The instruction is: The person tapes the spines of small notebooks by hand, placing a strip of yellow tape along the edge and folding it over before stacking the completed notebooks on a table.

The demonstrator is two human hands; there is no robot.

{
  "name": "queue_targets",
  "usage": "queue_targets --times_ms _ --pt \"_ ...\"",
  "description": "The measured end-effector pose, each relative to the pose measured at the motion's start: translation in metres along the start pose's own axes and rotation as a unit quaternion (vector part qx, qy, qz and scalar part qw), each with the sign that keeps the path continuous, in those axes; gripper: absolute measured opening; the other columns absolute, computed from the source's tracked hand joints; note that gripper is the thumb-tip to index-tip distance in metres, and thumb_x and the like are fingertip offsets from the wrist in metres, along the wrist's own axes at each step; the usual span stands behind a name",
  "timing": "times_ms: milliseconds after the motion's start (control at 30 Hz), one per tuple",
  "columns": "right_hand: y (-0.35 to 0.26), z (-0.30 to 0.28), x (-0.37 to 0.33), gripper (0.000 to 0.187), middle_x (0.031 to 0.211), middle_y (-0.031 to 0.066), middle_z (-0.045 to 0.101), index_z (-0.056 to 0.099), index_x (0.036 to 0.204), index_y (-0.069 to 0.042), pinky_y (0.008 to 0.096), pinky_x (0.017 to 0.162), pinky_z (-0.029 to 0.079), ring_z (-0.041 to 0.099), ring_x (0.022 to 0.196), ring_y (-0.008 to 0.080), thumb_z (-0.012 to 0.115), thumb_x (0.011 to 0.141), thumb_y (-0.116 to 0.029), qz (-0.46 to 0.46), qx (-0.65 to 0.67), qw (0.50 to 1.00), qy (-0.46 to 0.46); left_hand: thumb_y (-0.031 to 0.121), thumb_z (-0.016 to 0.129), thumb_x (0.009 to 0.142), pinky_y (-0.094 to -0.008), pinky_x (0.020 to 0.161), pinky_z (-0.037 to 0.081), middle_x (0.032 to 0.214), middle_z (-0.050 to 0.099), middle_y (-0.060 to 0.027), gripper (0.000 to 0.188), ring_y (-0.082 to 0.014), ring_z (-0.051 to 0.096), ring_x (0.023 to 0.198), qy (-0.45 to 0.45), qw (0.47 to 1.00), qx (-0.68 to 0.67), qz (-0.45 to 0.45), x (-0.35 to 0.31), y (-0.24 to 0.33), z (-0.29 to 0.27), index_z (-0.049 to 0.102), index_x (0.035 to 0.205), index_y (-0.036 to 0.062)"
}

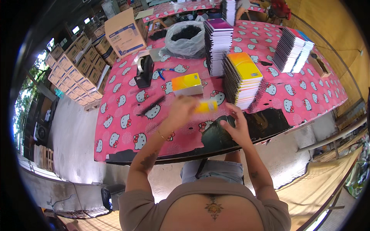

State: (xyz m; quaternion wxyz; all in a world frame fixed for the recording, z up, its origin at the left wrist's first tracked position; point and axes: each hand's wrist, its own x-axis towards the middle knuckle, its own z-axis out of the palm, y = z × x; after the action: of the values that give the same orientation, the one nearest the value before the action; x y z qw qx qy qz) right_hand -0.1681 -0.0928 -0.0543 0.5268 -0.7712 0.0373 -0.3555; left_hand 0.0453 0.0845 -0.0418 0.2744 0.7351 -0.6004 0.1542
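My left hand (184, 108) is closed on the end of a flat yellow booklet (208, 106), held over the table and smeared by motion. To its right my right hand (237, 128) has thumb and fingers apart with nothing in them. Just beyond my left hand lies a low stack of orange-yellow booklets (187, 82) with white page edges. A tall stack of yellow spiral notebooks (246, 82) rises beyond my right hand, dark coils along its left side.
A taller purple-topped notebook stack (219, 46) and a blue-topped one (293, 52) stand farther back. A black tape dispenser (144, 73), blue-handled pliers (162, 73), a plastic bag of black coils (185, 40) and an open carton (125, 36) are on the pink table (115, 115).
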Motion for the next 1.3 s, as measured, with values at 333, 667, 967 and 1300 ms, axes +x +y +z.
queue_targets --times_ms 333,667,967,1300 --pt "0.068 0.066 -0.015 0.03 0.109 0.0037 0.063 0.059 0.118 -0.003 0.0268 0.089 0.051 0.061 0.1 0.0106 0.071 0.091 0.001 0.155 0.18 0.969 -0.068 0.016 0.065 0.096 -0.045 0.112 0.038 0.147 0.045 -0.0222 0.051 -0.0399 0.046 0.133 0.189 0.906 -0.285 -0.248 -0.074 0.064 0.056 0.049 0.142 0.0033" --pt "0.061 0.055 -0.002 0.024 0.108 0.003 0.068 0.065 0.118 0.001 0.0261 0.089 0.051 0.063 0.099 0.0096 0.069 0.095 -0.004 0.144 0.168 0.968 -0.121 0.02 0.064 0.098 -0.0419 0.074 0.049 0.095 0.065 -0.0124 0.023 -0.0315 0.062 0.084 0.109 0.957 0.01 -0.27 -0.104 -0.021 -0.005 0.068 0.115 0.0048" --pt "0.074 0.052 -0.005 0.026 0.116 0.0056 0.07 0.067 0.122 0.0 0.0253 0.09 0.049 0.063 0.102 0.011 0.065 0.097 -0.003 0.158 0.178 0.961 -0.142 0.01 0.068 0.095 -0.0263 0.063 0.047 0.087 0.069 -0.0076 0.018 -0.0111 0.059 0.069 0.118 0.933 -0.175 -0.291 -0.077 0.047 -0.017 0.07 0.11 0.0005" --pt "0.073 0.054 -0.007 0.026 0.111 0.0041 0.07 0.067 0.123 0.0 0.0253 0.089 0.05 0.063 0.099 0.0106 0.064 0.097 -0.002 0.166 0.19 0.958 -0.14 0.01 0.069 0.094 -0.0303 0.06 0.047 0.081 0.066 -0.0108 0.015 -0.0183 0.06 0.066 0.124 0.944 -0.147 -0.27 -0.075 0.038 -0.01 0.071 0.105 0.0014"
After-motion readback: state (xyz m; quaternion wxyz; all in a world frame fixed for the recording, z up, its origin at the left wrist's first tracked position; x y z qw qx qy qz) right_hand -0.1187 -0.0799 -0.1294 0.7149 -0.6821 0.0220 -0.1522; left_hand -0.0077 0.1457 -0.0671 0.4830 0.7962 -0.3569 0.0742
